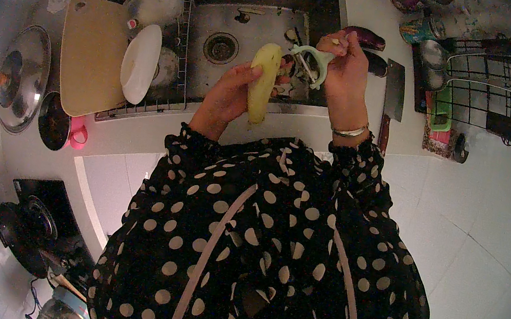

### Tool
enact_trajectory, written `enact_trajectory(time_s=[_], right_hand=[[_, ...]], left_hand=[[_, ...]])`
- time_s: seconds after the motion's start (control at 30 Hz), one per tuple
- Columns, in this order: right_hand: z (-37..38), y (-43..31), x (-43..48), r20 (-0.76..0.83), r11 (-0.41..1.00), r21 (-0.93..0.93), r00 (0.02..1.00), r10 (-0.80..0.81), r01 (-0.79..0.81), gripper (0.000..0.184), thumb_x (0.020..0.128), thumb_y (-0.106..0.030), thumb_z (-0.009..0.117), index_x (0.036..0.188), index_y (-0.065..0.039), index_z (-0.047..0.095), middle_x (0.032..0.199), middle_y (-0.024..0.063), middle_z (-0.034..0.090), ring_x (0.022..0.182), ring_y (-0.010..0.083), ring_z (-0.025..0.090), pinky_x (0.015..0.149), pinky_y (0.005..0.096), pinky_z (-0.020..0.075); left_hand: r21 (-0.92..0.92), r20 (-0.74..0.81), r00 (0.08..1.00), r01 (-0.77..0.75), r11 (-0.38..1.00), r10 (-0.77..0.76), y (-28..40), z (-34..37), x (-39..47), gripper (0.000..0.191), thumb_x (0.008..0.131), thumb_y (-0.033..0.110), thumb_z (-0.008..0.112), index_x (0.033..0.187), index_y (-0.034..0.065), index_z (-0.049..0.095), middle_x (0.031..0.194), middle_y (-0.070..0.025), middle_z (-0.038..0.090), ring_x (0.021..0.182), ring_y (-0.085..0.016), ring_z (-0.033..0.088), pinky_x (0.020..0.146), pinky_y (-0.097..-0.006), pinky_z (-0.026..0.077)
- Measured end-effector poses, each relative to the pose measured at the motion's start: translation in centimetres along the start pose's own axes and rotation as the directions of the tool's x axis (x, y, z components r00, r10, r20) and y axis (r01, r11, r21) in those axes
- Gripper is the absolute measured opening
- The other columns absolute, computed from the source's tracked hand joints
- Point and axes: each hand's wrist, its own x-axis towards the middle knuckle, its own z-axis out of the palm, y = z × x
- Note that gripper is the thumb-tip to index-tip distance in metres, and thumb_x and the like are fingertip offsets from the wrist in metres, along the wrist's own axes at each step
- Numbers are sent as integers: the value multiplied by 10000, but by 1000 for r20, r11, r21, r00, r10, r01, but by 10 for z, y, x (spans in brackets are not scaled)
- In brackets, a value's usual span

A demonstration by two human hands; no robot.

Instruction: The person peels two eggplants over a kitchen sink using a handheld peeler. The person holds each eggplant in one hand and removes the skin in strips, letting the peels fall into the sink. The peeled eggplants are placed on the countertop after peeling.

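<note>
My left hand (pixel 233 91) grips a long, pale yellow-green peeled vegetable (pixel 262 85), held upright over the front edge of the steel sink (pixel 267 23). To its right, my right hand (pixel 350 69) is closed around the handle of a pale green Y-shaped peeler (pixel 320 67). The peeler's blade faces the vegetable without touching it. Dark peelings (pixel 291 92) lie in the sink below. Just beyond my right hand, a purple eggplant (pixel 367 38) rests on the counter, with another dark one (pixel 376 64) beside it.
A cleaver (pixel 395 91) lies on the counter to the right, near a black wire rack (pixel 483 85) with ladles. Left of the sink stand a cutting board (pixel 88 58), a white plate (pixel 140 63) and a metal lid (pixel 23 77). A pink-handled pot (pixel 54 123) sits nearer.
</note>
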Motion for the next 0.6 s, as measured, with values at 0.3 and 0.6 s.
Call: enact_trajectory(time_s=[0.3,0.6], right_hand=[[-26,-11,-6,128,102,-983,969,-210,152,228,841,-278,603,895,-58,577,738,16,568,538,78,436,480,227,361],[-54,20,-25,106,-206,-970,987,122,130,410,758,-302,698,1017,-12,568,859,51,625,677,115,588,634,255,479]], left_hand=[[-77,-123,990,57,995,-66,-13,-8,18,429,883,234,535,1197,-41,437,1142,-147,537,1039,-257,540,866,-371,464],[-112,-226,964,119,987,-142,-20,-9,31,417,899,288,512,1197,6,440,1128,-126,526,1024,-247,518,887,-407,418]])
